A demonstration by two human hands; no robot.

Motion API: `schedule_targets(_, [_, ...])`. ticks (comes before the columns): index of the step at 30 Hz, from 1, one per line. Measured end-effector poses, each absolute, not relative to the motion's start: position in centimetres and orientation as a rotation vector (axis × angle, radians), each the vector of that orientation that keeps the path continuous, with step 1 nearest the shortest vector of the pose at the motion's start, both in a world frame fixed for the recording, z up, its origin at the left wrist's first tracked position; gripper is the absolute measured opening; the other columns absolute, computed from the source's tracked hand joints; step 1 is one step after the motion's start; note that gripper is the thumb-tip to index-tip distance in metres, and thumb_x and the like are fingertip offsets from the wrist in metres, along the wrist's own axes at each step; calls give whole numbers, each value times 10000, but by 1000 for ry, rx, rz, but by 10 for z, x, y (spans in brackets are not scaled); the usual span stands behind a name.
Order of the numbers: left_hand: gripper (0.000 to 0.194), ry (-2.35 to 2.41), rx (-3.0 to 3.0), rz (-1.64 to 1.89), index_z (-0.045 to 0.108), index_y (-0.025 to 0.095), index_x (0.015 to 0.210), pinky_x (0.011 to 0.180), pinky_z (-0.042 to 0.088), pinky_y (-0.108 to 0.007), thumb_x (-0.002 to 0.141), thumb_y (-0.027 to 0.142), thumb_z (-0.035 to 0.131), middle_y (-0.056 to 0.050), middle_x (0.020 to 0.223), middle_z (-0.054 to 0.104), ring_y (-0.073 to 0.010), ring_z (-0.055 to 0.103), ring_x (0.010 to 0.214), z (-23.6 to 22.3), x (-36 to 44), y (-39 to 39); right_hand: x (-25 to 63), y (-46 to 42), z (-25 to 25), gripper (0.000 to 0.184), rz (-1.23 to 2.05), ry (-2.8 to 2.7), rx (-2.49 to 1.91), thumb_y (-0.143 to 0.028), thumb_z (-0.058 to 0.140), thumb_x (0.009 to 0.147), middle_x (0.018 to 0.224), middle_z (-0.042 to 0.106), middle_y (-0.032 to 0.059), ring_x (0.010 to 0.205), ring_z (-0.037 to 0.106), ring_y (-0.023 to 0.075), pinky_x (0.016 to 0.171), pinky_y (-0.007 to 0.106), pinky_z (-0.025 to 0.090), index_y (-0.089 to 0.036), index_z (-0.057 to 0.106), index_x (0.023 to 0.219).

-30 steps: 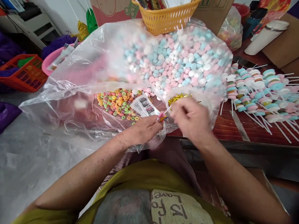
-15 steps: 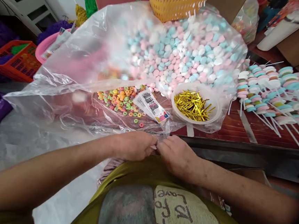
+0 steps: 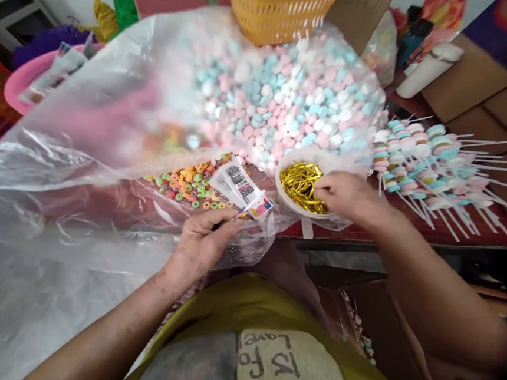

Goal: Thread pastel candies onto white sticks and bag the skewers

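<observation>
Down in a white plastic bowl (image 3: 283,199), my right hand (image 3: 353,194) has its fingers curled together on gold twist ties (image 3: 301,182). My left hand (image 3: 205,239) is closed in a pinch at the table's front edge. A small bit with coloured print shows at its fingertips, too small to name. Just beyond the left fingertips lie white printed cards (image 3: 239,183) with black codes and coloured dots. Small ring-shaped candies (image 3: 187,181) in orange, green and red are spread beside the cards.
A large clear plastic bag (image 3: 110,100) holds pink, blue and white marshmallows (image 3: 282,110). A yellow basket (image 3: 277,15) stands behind it. Marshmallow skewers on white sticks (image 3: 437,164) lie at the right. A pink basin (image 3: 18,84) is at the left.
My hands were together at the table's edge and are now apart. My right hand has moved right and forward into the bowl; my left has moved left, near the cards. The view has shifted.
</observation>
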State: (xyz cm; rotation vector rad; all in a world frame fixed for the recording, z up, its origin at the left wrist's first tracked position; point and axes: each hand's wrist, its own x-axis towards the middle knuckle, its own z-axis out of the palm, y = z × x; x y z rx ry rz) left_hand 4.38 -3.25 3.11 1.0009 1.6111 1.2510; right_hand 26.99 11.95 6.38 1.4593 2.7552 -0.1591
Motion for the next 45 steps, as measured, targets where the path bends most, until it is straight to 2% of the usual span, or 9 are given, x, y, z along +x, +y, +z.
schedule_targets(6, [141, 1447, 624, 1237, 680, 151, 629, 347, 279, -172, 596, 288, 692, 20, 501, 580, -69, 458, 402, 37, 71, -3, 246, 145, 48, 227, -167, 2544, 1175, -214, 461, 805, 864, 662, 74, 761, 556, 167, 607, 256, 324, -169, 678, 757])
schedule_targets(14, [132, 1469, 461, 1229, 657, 146, 621, 299, 229, -150, 546, 248, 696, 14, 496, 604, -58, 448, 360, 41, 78, 6, 268, 147, 59, 232, -202, 2699, 1231, -249, 440, 828, 834, 620, 61, 738, 532, 159, 619, 257, 327, -170, 634, 726])
schedule_targets(29, [216, 1322, 583, 1195, 691, 152, 728, 282, 227, -140, 606, 322, 746, -9, 601, 639, -88, 545, 443, 43, 87, 10, 278, 154, 58, 267, -705, 2800, 1478, -280, 488, 791, 574, 524, -9, 591, 475, 121, 545, 235, 308, -152, 621, 597])
schedule_targets(32, [231, 1255, 593, 1226, 693, 152, 755, 277, 229, -138, 615, 326, 753, 1, 561, 607, -78, 512, 406, 46, 90, 16, 281, 146, 60, 253, -983, 2910, 1543, -274, 465, 801, 609, 565, -3, 604, 504, 127, 570, 233, 357, -139, 661, 717])
schedule_targets(34, [265, 1199, 609, 1221, 703, 152, 813, 273, 228, -143, 631, 338, 751, 14, 552, 589, -40, 423, 338, 49, 93, 21, 278, 135, 61, 285, -1252, 2915, 1589, -242, 462, 792, 638, 578, -6, 597, 511, 124, 581, 232, 390, -129, 661, 962])
schedule_targets(37, [316, 1090, 616, 1236, 704, 158, 881, 263, 216, -153, 619, 325, 762, 35, 533, 557, -22, 349, 301, 57, 99, 31, 265, 115, 63, 576, -1588, 2898, 1539, -218, 475, 787, 631, 550, -34, 559, 489, 117, 547, 228, 397, -130, 397, 1351])
schedule_targets(39, [291, 1015, 617, 1255, 698, 149, 833, 258, 198, -155, 593, 297, 771, 47, 489, 521, -33, 350, 301, 62, 102, 37, 254, 102, 63, 646, -1633, 2904, 1469, -223, 500, 787, 631, 553, -41, 566, 496, 119, 547, 230, 398, -145, 307, 1399])
schedule_targets(42, [235, 994, 587, 1287, 666, 133, 735, 251, 182, -155, 572, 267, 769, 53, 442, 495, -41, 348, 285, 67, 102, 40, 242, 89, 62, 572, -1557, 2934, 1554, -219, 539, 775, 646, 586, -35, 596, 516, 126, 577, 240, 410, -163, 399, 1327])
schedule_targets(45, [232, 1028, 492, 1339, 632, 129, 714, 235, 210, -167, 557, 242, 760, 45, 485, 546, -49, 372, 274, 69, 96, 38, 242, 81, 58, 204, -1567, 2961, 1525, -252, 540, 793, 599, 570, -30, 572, 499, 117, 558, 237, 405, -172, 623, 961])
